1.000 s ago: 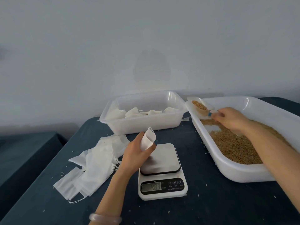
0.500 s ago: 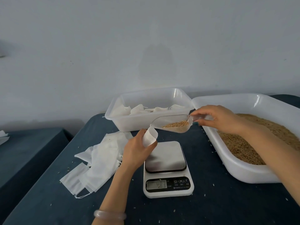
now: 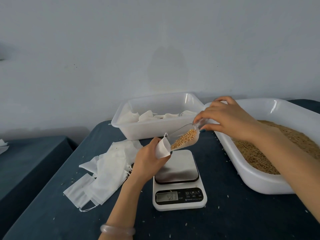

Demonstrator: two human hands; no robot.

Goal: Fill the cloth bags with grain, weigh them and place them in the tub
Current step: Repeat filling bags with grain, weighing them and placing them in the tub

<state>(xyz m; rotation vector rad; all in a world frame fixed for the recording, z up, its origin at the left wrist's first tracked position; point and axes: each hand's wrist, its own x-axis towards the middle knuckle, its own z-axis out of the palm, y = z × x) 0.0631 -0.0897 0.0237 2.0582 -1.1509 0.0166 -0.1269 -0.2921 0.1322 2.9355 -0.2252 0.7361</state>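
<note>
While the left hand (image 3: 149,163) grips one open cloth bag (image 3: 162,150) above the single scale (image 3: 179,181), the right hand (image 3: 226,118) pinches one clear scoop (image 3: 180,131), tipping grain (image 3: 185,138) at the bag's mouth. Of two white tubs, the far tub (image 3: 155,131) holds filled bags (image 3: 145,116), and the right tub (image 3: 259,183) holds loose grain.

scale (image 3: 179,181): white plastic, brushed metal plate | scoop (image 3: 185,138): clear plastic | tub (image 3: 152,129): glossy translucent plastic | tablecloth (image 3: 242,213): matt blue cloth

Scale display (image 3: 167,196) digits blurred; grain tub (image 3: 259,184) cut off right.
</note>
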